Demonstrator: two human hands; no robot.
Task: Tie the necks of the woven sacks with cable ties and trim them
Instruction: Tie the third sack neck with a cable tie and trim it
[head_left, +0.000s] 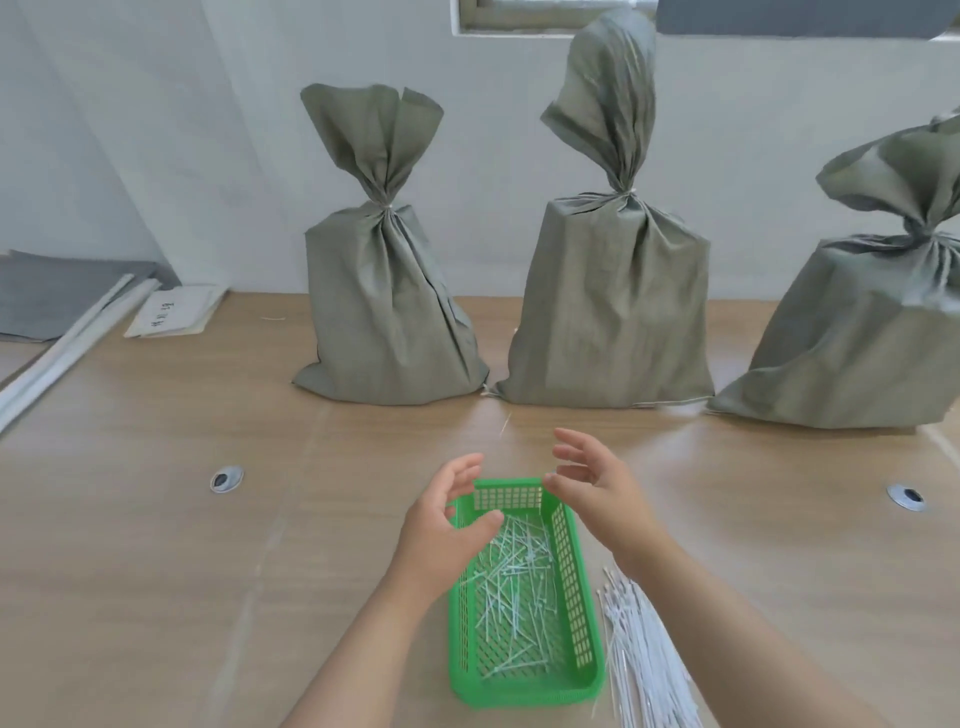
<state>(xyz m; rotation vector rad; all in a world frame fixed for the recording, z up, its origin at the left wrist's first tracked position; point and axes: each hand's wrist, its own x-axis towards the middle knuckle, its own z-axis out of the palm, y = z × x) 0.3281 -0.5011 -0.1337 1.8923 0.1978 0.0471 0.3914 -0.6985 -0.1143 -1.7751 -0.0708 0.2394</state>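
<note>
Three grey-green woven sacks stand along the wall: the left sack, the middle sack and the right sack. Each has its neck gathered and bound with a pale tie. A green plastic basket in front of me holds several cut-off tie ends. A bundle of white cable ties lies on the table just right of the basket. My left hand hovers over the basket's left rim, fingers loosely spread, holding nothing. My right hand floats above the far right corner, also empty.
The wooden table has two round cable grommets, one at the left and one at the right. White papers, pale rods and a grey sheet lie at the far left.
</note>
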